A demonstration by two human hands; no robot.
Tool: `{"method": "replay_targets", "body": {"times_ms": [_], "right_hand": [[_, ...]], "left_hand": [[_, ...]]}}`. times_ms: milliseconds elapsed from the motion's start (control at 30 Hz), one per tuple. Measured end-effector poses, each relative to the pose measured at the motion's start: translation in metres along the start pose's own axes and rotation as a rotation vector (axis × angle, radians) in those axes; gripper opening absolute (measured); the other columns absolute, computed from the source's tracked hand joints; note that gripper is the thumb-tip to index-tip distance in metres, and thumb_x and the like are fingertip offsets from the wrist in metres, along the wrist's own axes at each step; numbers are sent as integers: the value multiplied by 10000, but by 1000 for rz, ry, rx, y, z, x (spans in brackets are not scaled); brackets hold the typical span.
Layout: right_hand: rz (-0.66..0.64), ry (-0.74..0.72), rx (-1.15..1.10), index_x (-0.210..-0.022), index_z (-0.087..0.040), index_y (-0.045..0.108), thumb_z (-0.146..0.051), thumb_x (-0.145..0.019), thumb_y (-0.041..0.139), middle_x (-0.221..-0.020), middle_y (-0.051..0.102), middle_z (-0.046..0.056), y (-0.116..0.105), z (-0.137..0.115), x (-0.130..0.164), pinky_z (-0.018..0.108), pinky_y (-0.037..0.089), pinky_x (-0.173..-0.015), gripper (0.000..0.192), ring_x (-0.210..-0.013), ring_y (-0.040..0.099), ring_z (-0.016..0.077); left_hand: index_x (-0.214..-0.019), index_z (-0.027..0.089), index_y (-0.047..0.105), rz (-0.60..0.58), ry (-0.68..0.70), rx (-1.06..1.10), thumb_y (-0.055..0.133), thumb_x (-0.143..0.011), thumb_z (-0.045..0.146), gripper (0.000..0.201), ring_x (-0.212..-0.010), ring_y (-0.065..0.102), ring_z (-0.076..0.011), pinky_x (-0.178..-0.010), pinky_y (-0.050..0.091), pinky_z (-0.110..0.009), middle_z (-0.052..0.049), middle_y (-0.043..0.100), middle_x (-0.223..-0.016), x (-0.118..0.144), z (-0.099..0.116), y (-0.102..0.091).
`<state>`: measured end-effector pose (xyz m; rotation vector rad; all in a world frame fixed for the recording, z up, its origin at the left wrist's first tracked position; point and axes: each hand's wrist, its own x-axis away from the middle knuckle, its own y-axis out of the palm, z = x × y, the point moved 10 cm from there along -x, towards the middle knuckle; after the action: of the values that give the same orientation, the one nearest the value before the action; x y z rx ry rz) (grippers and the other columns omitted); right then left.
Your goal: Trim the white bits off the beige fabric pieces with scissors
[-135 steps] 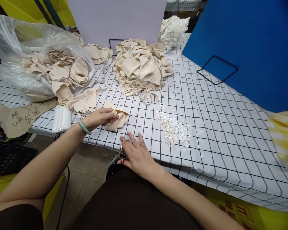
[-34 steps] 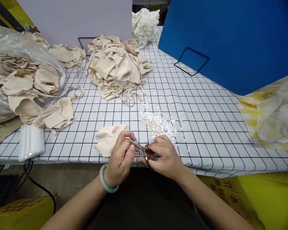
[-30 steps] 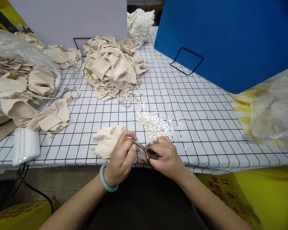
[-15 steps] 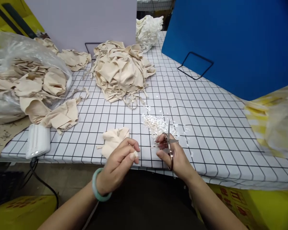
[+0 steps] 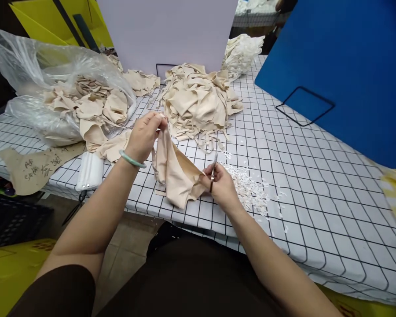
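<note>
My left hand (image 5: 144,135), with a pale green bangle on the wrist, pinches the top corner of a beige fabric piece (image 5: 173,169) and lifts it off the checked tablecloth (image 5: 284,145). My right hand (image 5: 218,185) grips the piece's lower right edge and also holds small scissors (image 5: 214,169), blades pointing up. The cloth hangs stretched between both hands above the table's near edge. A heap of small white clippings (image 5: 247,187) lies just right of my right hand.
A big pile of beige fabric pieces (image 5: 198,99) sits behind the hands. A clear plastic bag (image 5: 53,88) of more pieces lies at left, with a white device (image 5: 89,169) and a brown paper note (image 5: 33,165). A blue board (image 5: 343,66) stands right.
My left hand has picked the beige piece up from the table and raised it. My right hand, still holding the scissors, has taken hold of its lower edge. The view has shifted left.
</note>
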<state>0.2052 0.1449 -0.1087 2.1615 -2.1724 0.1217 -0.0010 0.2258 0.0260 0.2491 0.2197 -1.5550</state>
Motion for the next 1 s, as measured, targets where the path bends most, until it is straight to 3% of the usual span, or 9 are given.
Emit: {"method": "replay_targets", "body": {"times_ms": [133, 333, 433, 500, 600, 700, 800, 900, 1000], "right_hand": [[81, -20, -60, -829, -227, 493, -280, -618, 761, -764, 550, -43, -26, -14, 0, 263, 445, -590, 345, -627, 514, 115], [71, -88, -137, -840, -238, 492, -249, -628, 738, -703, 498, -68, -19, -51, -21, 239, 393, -502, 325, -536, 441, 89], [125, -77, -49, -824, -239, 474, -235, -614, 695, -741, 503, -60, -18, -46, -37, 254, 429, -506, 305, -540, 459, 92], [147, -50, 14, -815, -236, 467, -227, -604, 669, -764, 515, -52, -20, -36, -42, 262, 443, -512, 293, -548, 476, 96], [149, -26, 64, -814, -229, 474, -218, -599, 643, -753, 527, -48, -23, -24, -41, 253, 418, -510, 274, -549, 487, 101], [172, -30, 107, -830, -227, 490, -200, -597, 608, -742, 514, -55, -27, -25, -35, 237, 363, -500, 263, -542, 467, 95], [194, -34, 139, -845, -232, 496, -193, -611, 594, -734, 507, -54, -33, -30, -30, 242, 334, -499, 258, -540, 441, 102], [222, -57, 237, -855, -236, 504, -186, -638, 605, -776, 558, -23, -41, -35, -21, 276, 384, -557, 245, -608, 492, 141], [249, -236, 434, -923, -245, 516, -187, -700, 613, -994, 626, 43, -36, -51, -1, 367, 472, -752, 250, -865, 579, 221]], "left_hand": [[-662, 174, 609, -81, -55, -141, 575, -954, 210, 296, -566, 494, -113, -553, 442, -240, -2, 543, -643, -11, -21, -6], [-711, 214, 654, -54, 295, -446, 672, -886, 220, 175, -694, 508, -185, -671, 436, -299, -15, 544, -681, -40, 38, -21], [-735, 212, 604, 37, 353, -599, 712, -820, 143, 154, -829, 528, -219, -790, 431, -336, -32, 553, -781, -28, 36, -19], [-749, 203, 563, 13, 278, -720, 663, -850, 150, 151, -835, 520, -219, -807, 423, -354, -35, 542, -803, -1, 13, -4], [-689, 198, 505, -268, 37, -826, 623, -886, 241, 235, -713, 496, -187, -704, 425, -331, -13, 524, -741, 53, -49, 38], [-666, 196, 483, -302, -35, -819, 670, -834, 230, 253, -701, 498, -189, -688, 429, -335, -7, 503, -715, 83, -79, 58], [-664, 197, 461, -267, -72, -777, 641, -803, 140, 235, -750, 512, -195, -736, 437, -344, -11, 494, -731, 83, -84, 59], [-708, 191, 476, -250, -95, -693, 542, -864, 150, 174, -760, 527, -176, -714, 447, -312, -26, 528, -778, 84, -67, 47], [-816, 184, 495, -228, -331, -320, 512, -912, 268, 129, -628, 488, -124, -575, 407, -244, -7, 543, -741, 107, -57, 29]]}}
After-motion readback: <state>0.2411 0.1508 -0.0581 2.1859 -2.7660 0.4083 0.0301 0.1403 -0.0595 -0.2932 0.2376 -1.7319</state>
